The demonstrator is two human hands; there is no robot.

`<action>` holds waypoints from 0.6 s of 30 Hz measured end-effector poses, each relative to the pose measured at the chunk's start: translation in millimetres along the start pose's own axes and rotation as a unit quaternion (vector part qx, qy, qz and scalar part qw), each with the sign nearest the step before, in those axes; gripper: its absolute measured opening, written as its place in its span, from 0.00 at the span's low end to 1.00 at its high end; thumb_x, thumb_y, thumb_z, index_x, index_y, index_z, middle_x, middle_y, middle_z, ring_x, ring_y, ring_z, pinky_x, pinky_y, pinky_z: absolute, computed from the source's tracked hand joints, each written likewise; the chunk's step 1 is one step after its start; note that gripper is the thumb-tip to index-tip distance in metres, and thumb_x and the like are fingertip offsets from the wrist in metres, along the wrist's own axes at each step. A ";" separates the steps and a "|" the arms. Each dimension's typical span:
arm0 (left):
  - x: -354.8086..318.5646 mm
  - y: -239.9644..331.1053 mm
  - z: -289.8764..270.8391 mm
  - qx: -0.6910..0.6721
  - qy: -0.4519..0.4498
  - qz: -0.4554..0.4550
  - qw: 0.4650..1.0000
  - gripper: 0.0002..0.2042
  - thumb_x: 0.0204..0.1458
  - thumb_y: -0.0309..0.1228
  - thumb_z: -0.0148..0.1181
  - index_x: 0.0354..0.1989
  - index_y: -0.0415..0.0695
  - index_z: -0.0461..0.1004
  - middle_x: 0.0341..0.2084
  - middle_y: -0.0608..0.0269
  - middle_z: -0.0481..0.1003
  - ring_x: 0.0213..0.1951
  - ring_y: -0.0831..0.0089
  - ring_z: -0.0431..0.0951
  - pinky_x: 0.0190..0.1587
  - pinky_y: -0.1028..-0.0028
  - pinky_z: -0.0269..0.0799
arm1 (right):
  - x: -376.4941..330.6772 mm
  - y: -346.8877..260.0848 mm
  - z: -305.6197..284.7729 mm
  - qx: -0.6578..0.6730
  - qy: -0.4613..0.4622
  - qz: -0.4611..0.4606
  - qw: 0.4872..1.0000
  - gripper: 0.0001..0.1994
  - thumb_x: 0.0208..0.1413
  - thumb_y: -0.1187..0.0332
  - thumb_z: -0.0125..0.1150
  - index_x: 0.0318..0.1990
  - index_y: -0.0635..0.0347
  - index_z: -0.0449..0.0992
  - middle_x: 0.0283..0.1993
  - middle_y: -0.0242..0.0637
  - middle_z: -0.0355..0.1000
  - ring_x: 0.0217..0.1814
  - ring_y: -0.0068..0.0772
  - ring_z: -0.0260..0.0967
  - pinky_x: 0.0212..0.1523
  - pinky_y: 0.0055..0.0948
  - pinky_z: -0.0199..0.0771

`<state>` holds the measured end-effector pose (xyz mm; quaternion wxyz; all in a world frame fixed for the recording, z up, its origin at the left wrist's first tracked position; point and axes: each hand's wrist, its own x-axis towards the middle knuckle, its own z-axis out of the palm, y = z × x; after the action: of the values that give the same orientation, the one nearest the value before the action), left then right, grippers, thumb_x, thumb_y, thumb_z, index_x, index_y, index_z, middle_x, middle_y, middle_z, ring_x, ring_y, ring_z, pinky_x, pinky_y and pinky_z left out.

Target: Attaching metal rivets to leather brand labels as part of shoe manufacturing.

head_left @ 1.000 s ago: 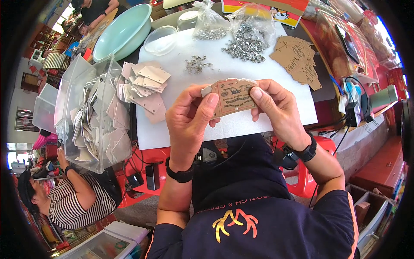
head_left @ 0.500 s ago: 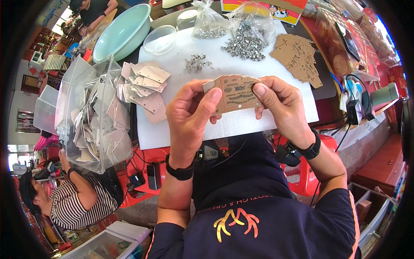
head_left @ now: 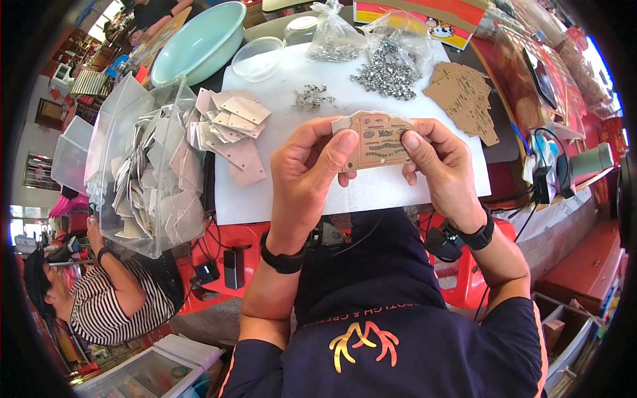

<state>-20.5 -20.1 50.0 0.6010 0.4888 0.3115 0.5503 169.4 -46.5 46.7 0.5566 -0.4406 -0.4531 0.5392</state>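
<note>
A tan printed patch (head_left: 381,147) with dark lettering and small holes by its corners is stretched between my two hands above the white sheet. A paler edge shows behind it at the left and top; whether this is a second piece I cannot tell. My left hand (head_left: 304,169) pinches its left end, thumb in front. My right hand (head_left: 443,162) grips the right end, its thumb pressed near the edge. Beyond them lie a few small silver metal pieces (head_left: 313,98) and a bigger heap of silver metal pieces (head_left: 387,76) spilling from a clear bag (head_left: 410,41).
Pale pieces with holes (head_left: 232,126) are piled at the left, beside a clear plastic bin (head_left: 159,229) full of similar ones. Tan printed pieces (head_left: 461,93) lie at the right. A green basin (head_left: 192,50) and clear tub (head_left: 255,63) stand behind. A person in stripes (head_left: 116,302) sits left.
Both hands still hold the patch in much the same grip. The table and its things sit slightly differently in the picture, as the view has shifted a little.
</note>
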 end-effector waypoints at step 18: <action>-5.5 9.1 3.2 -0.062 -0.033 -0.011 0.997 0.10 0.60 0.30 0.57 0.44 0.36 0.74 0.28 0.65 0.76 0.26 0.85 0.73 0.24 0.83 0.69 | 6.2 5.1 -8.5 0.256 -0.130 0.144 0.947 0.10 0.66 0.63 0.51 0.38 0.60 0.71 0.25 0.25 0.66 0.22 0.13 0.55 0.25 0.18 0.58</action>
<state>-21.9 -27.0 58.6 0.6460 0.4647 0.2623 0.5458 176.7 -40.2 40.2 0.5033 -0.2700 -0.2997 0.7642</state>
